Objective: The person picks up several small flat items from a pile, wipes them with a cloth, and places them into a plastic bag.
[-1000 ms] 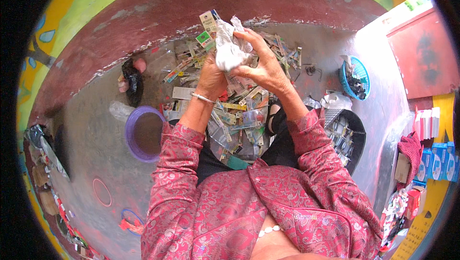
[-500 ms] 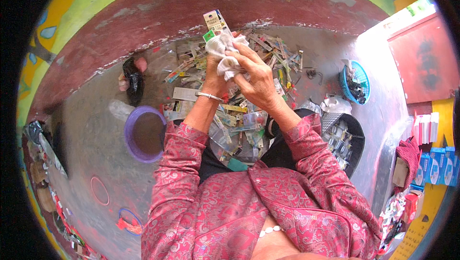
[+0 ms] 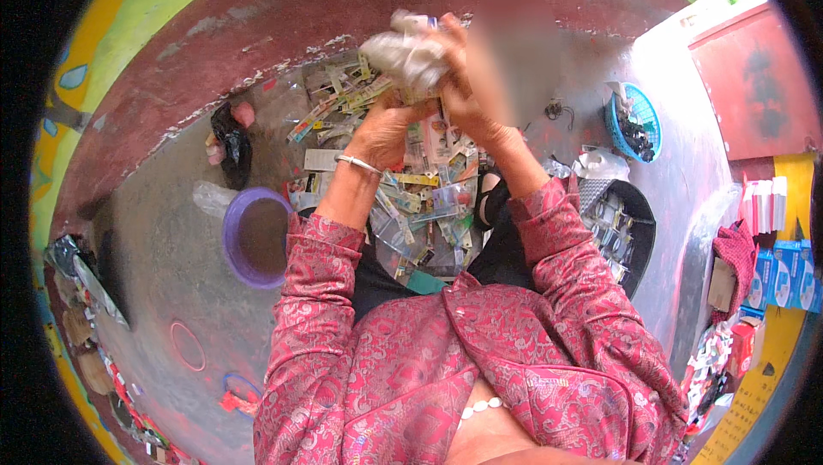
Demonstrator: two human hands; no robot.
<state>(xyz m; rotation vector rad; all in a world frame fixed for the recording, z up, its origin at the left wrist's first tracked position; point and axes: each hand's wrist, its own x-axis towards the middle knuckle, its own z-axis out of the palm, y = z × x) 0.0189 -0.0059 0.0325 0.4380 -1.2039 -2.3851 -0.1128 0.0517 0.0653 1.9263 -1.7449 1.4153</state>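
My right hand (image 3: 467,95) is closed on a crumpled white cloth (image 3: 403,60), pressing it around a flat printed packaging strip. Below the cloth, my left hand (image 3: 382,131) grips the strip's lower part, which is mostly covered by cloth and fingers. Motion blurs the cloth and the right fingers. On the floor beneath both hands spreads a heap of similar flat, colourful packaging strips (image 3: 339,105), reaching back between my legs.
To the left stand a purple basin (image 3: 230,242) and a black plastic bag (image 3: 233,152). At the right are a blue basket (image 3: 657,126) and a black tub (image 3: 643,246) holding shiny packs. A red-painted wall (image 3: 283,15) curves behind the heap.
The cloth and my right hand have shifted up along the strip, covering its top end. My left hand has moved slightly down and lies more apart from the right.
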